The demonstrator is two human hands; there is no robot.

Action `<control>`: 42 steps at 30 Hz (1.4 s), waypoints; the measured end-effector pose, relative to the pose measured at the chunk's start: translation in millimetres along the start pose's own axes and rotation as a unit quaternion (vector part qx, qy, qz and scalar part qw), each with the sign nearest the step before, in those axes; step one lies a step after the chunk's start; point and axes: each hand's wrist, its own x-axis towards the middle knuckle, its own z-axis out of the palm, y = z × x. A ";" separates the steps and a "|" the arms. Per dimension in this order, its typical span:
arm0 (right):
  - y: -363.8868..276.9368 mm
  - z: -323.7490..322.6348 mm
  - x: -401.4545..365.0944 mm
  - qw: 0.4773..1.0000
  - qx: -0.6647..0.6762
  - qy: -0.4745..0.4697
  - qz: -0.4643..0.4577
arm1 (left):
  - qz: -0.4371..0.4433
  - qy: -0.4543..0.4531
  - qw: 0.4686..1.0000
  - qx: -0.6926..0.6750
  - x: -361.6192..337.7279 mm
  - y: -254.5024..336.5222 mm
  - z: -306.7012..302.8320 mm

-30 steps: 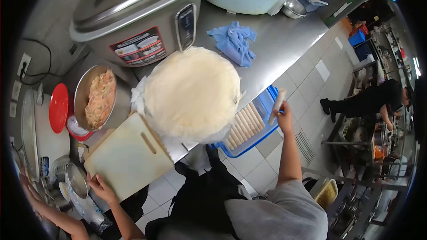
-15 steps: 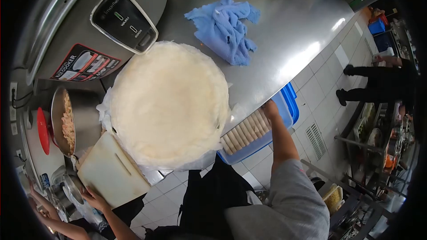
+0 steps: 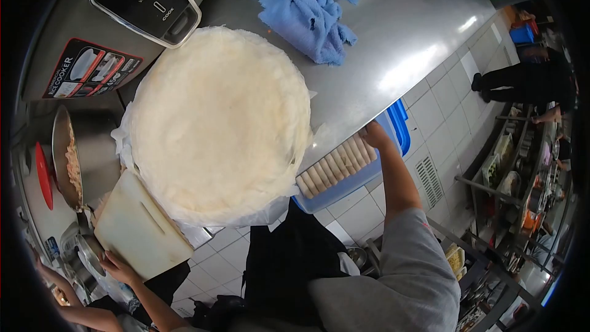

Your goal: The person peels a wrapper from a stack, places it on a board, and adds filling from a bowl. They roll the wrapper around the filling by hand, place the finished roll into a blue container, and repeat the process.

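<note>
My right hand (image 3: 375,134) reaches down into a blue-rimmed plastic box (image 3: 351,189) beside the table edge. Its curled fingers are at the upper right end of a row of pale, uncooked spring rolls (image 3: 334,169), closed on the end roll; the fingertips are partly hidden. My left hand (image 3: 121,269) is at the lower left edge of a white cutting board (image 3: 138,227), fingers stretched out, holding nothing visible. Between the hands lies a large round stack of thin, pale wrapper sheets (image 3: 221,123) on clear plastic.
A rice cooker (image 3: 144,0) and a blue cloth (image 3: 310,12) stand on the steel table (image 3: 393,31). A metal pot (image 3: 92,154) with filling and a red lid (image 3: 44,175) are left. Another person's arm (image 3: 86,315) shows lower left; a person (image 3: 528,83) stands far right.
The view has shifted, so the table, wrapper stack and rice cooker appear higher and farther left. Both my hands stay at the same places, the right at the rolls, the left by the board.
</note>
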 end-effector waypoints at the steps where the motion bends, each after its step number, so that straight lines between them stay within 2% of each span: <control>1: 18.8 17.4 18.0 0.999 0.034 0.033 0.003 | -0.008 -0.005 1.000 0.000 -0.2 -0.9 -0.7; 2: 29.7 26.4 33.3 0.995 0.068 0.067 0.005 | -0.011 -0.004 1.000 -0.016 -1.4 0.2 -0.3; 4: 13.6 26.1 58.2 0.940 0.328 0.096 0.009 | -0.012 -0.001 0.999 -0.047 -1.3 3.0 1.3; 6: -10.4 24.0 65.7 0.913 0.393 0.114 0.009 | -0.011 0.000 0.999 -0.040 0.6 -0.8 1.6; 7: -20.2 19.9 66.4 0.935 0.333 0.120 0.007 | -0.011 0.000 0.999 -0.037 1.3 -2.3 2.3; 9: -31.7 20.7 65.5 0.932 0.335 0.138 -0.006 | -0.005 0.001 0.998 -0.057 0.9 -5.2 3.5; 12: -27.9 38.9 67.7 0.879 0.455 0.140 -0.018 | 0.003 0.007 0.997 -0.081 1.2 -11.8 5.3; 13: -8.0 55.3 76.2 0.885 0.450 0.118 -0.008 | 0.006 0.009 0.996 -0.088 1.0 -12.8 5.7; 15: 8.9 52.6 75.9 0.934 0.349 0.073 0.018 | 0.002 0.010 0.997 -0.076 0.1 -8.9 5.2; 17: 10.6 24.2 62.0 0.988 0.143 0.023 0.051 | 0.003 0.007 0.998 -0.060 -0.2 -3.3 4.0; 18: 22.8 22.8 56.2 0.981 0.187 0.038 0.042 | 0.006 0.005 0.999 -0.051 -0.8 -0.1 3.4; 21: 2.8 -15.9 12.2 0.980 0.108 -0.095 0.141 | 0.006 -0.004 1.000 -0.025 1.3 0.2 1.2; 22: -5.3 -22.9 2.4 0.978 0.062 -0.140 0.139 | 0.005 -0.006 1.000 -0.017 1.8 -1.7 1.5; 25: -17.8 -0.7 -23.3 0.984 0.074 -0.047 0.156 | 0.013 0.001 0.998 -0.057 2.3 -10.4 4.3; 29: 3.4 19.7 -25.1 0.991 0.084 -0.008 0.102 | -0.005 -0.006 0.998 -0.057 1.8 -3.7 3.5; 32: -16.2 8.0 -26.4 0.983 0.072 -0.024 0.165 | -0.007 -0.009 0.998 -0.068 0.4 -11.4 4.1; 35: -2.7 28.6 -14.8 0.985 0.057 -0.010 0.160 | -0.016 -0.005 0.995 -0.094 -1.6 -4.1 4.2; 36: 9.8 34.1 -9.9 0.994 0.037 0.013 0.099 | -0.023 -0.006 0.994 -0.104 -2.4 -1.3 4.7; 39: 1.9 19.8 18.5 0.991 0.021 0.032 0.130 | -0.031 -0.014 0.989 -0.147 -3.0 -15.0 7.8; 42: 7.1 35.4 48.4 0.997 0.057 0.037 0.031 | -0.025 -0.005 0.988 -0.149 -4.9 -5.4 6.7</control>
